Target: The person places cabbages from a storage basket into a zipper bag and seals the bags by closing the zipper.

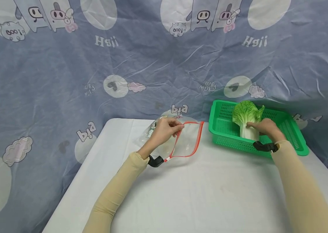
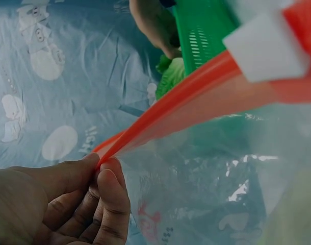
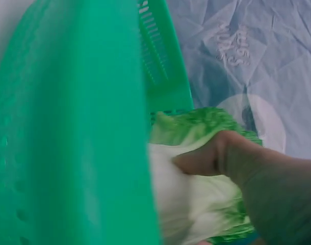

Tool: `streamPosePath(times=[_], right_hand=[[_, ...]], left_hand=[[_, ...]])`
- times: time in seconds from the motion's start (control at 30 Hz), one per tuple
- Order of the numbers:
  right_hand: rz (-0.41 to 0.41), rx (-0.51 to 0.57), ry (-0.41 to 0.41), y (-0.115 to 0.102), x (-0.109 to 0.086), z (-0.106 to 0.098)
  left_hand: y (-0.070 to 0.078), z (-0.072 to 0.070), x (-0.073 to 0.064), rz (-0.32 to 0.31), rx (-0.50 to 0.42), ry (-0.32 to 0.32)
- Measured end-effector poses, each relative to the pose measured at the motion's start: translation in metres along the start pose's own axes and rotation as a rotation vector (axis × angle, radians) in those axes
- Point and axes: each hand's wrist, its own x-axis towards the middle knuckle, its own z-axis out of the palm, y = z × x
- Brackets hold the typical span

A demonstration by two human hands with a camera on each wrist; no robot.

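My left hand [image 1: 166,130] pinches the red-edged rim of a clear zip bag [image 1: 188,142] between thumb and fingers. The bag's mouth gapes toward the right, and a white slider [image 2: 267,48] sits on its red zip strip in the left wrist view. My right hand [image 1: 266,128] reaches into the green basket [image 1: 231,139] and grips a napa cabbage [image 1: 247,113] round its pale stalk. The thumb lies across the white part in the right wrist view; most of the other fingers are hidden. The cabbage's leafy end points to the back of the basket.
The basket stands at the back right of the white table [image 1: 204,194], its raised walls close round the right wrist. A blue patterned cloth [image 1: 164,64] hangs behind the table. Each wrist wears a black camera strap [image 1: 264,146].
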Motion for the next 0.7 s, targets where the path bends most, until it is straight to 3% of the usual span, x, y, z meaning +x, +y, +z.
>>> streamPosePath(times=[0.3,0.7], right_hand=[[-0.005,0.106,0.268,-0.007,-0.002,0.017],[-0.051,0.299,0.502,-0.037,-0.03,0.028]], left_hand=[[0.0,-0.001,0.0,-0.024,-0.003,0.002],[0.002,-0.003,-0.001,-0.034,-0.003,0.005]])
